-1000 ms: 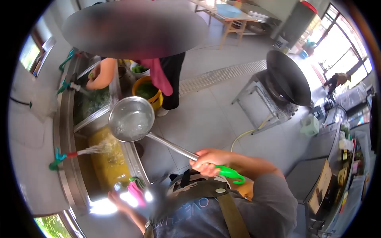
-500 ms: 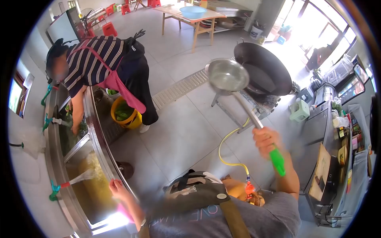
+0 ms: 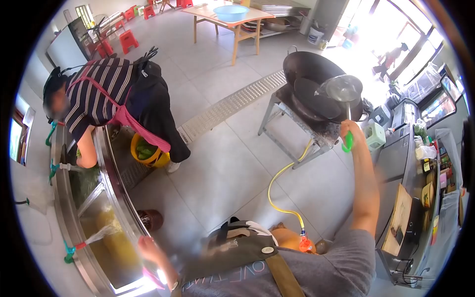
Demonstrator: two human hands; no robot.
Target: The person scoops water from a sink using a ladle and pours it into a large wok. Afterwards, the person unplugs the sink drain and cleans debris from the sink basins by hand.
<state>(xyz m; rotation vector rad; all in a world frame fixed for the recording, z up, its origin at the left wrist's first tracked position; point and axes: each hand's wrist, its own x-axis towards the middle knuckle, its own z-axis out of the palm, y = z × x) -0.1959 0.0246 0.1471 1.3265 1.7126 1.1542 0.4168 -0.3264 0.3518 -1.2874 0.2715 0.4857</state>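
Note:
My right hand (image 3: 349,131) is wrapped round the handle of a large metal ladle, whose green grip end (image 3: 348,142) shows below the fist. The ladle's bowl (image 3: 345,88) is over the near right part of a big dark wok (image 3: 309,74), and clear liquid shows at its left lip. The wok rests on a metal stand (image 3: 292,119). My left hand (image 3: 150,248) is low beside the rim of the steel sink (image 3: 123,198), its fingers smeared by motion; whether it touches the rim I cannot tell. Water streams from a tap (image 3: 74,250) into the near basin.
A person in a striped shirt (image 3: 106,81) bends over the far basin. Beside them stands a yellow bucket (image 3: 153,153) with greens. A yellow hose (image 3: 272,190) crosses the floor to an orange-red fitting (image 3: 306,245). A counter (image 3: 396,168) runs along the right; a table (image 3: 203,12) stands behind.
My right hand has carried the ladle forward and right, from beside the wok to over it. My left hand has dropped slightly. The view has shifted a little.

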